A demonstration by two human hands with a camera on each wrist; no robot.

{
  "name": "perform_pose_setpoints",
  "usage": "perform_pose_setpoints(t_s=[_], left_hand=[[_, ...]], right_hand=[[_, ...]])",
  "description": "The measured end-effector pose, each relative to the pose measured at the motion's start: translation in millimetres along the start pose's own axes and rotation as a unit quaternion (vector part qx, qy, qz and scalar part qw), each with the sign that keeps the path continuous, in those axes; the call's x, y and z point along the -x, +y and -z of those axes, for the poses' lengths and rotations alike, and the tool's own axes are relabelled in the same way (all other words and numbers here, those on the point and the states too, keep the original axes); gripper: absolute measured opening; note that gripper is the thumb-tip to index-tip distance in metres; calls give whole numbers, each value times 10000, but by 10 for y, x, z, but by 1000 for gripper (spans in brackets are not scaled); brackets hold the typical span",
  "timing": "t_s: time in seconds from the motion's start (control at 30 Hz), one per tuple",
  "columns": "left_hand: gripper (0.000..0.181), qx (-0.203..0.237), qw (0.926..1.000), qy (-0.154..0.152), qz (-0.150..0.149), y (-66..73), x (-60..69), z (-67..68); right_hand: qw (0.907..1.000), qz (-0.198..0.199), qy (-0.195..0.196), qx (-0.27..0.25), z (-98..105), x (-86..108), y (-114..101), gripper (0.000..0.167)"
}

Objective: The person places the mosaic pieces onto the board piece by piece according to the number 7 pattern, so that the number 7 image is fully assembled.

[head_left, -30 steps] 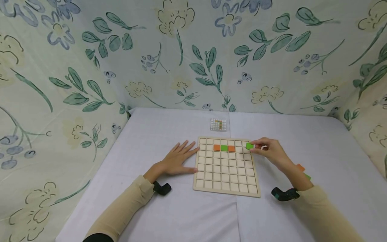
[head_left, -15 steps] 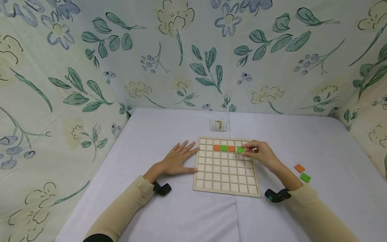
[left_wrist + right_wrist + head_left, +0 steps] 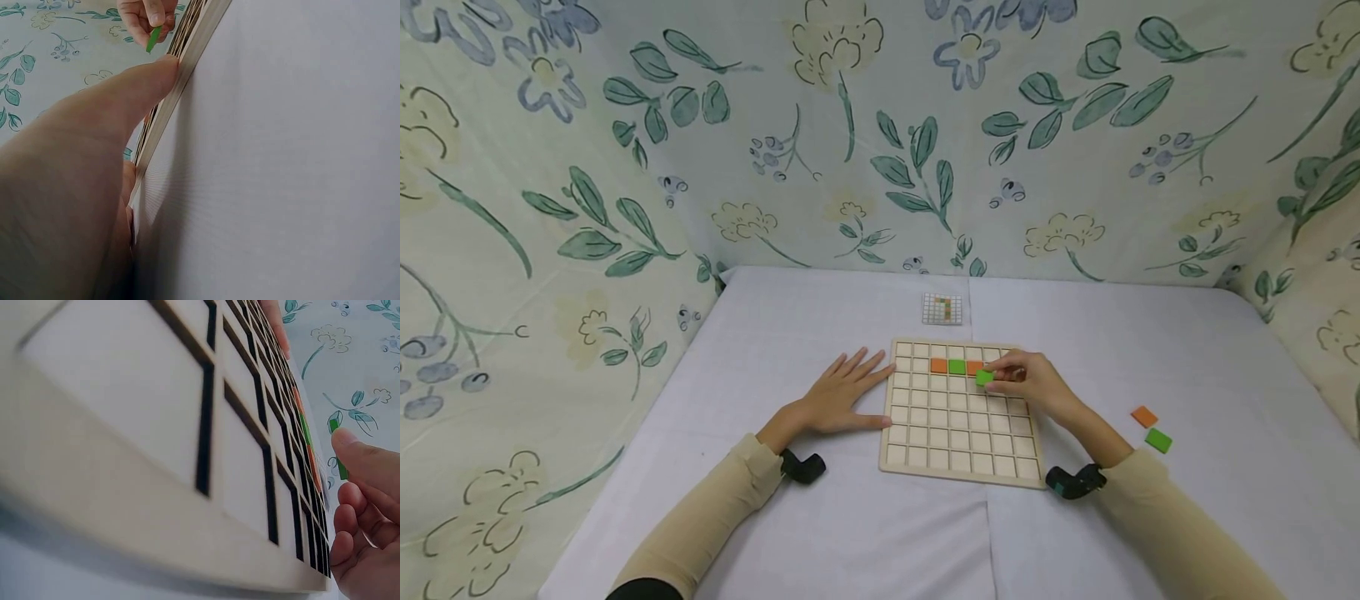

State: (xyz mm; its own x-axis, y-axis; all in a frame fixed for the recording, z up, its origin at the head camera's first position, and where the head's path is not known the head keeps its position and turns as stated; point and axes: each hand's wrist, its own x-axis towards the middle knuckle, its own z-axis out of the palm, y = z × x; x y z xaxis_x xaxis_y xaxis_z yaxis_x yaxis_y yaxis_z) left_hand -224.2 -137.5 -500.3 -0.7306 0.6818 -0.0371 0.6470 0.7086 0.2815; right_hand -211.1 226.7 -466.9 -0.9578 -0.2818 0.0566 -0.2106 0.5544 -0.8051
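Note:
A square wooden grid board (image 3: 938, 435) lies flat on the table. In its second row from the back sit an orange tile (image 3: 938, 366), a green tile (image 3: 957, 367) and another orange tile (image 3: 974, 367), side by side. My right hand (image 3: 1037, 383) pinches a loose green tile (image 3: 984, 378) between thumb and fingers, just above the board, near the right-hand orange tile. In the right wrist view that pinched green tile (image 3: 343, 467) is held clear of the grid. With fingers spread, my left hand (image 3: 838, 397) rests against the board's left edge, fingertips and thumb touching it.
Behind the board lies a small pattern card (image 3: 942, 309) printed with a coloured grid. A spare orange tile (image 3: 1144, 417) and a spare green tile (image 3: 1158, 440) lie on the white cloth (image 3: 1210, 358) to the right. Floral fabric (image 3: 850, 208) hangs behind the table.
My right hand has carried the green tile leftward over the board, from its right edge to near the right-hand orange tile. My left hand has stayed put.

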Motion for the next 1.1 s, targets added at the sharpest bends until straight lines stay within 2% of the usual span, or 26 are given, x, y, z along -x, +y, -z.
perform_pose_setpoints(t_s=[0.47, 1.1], left_hand=[[95, -71, 10000, -34, 18, 7, -7, 13], [95, -60, 9999, -85, 59, 13, -2, 19]], right_hand=[[9997, 167, -131, 136, -46, -52, 26, 28], [9995, 34, -204, 219, -75, -59, 20, 27]])
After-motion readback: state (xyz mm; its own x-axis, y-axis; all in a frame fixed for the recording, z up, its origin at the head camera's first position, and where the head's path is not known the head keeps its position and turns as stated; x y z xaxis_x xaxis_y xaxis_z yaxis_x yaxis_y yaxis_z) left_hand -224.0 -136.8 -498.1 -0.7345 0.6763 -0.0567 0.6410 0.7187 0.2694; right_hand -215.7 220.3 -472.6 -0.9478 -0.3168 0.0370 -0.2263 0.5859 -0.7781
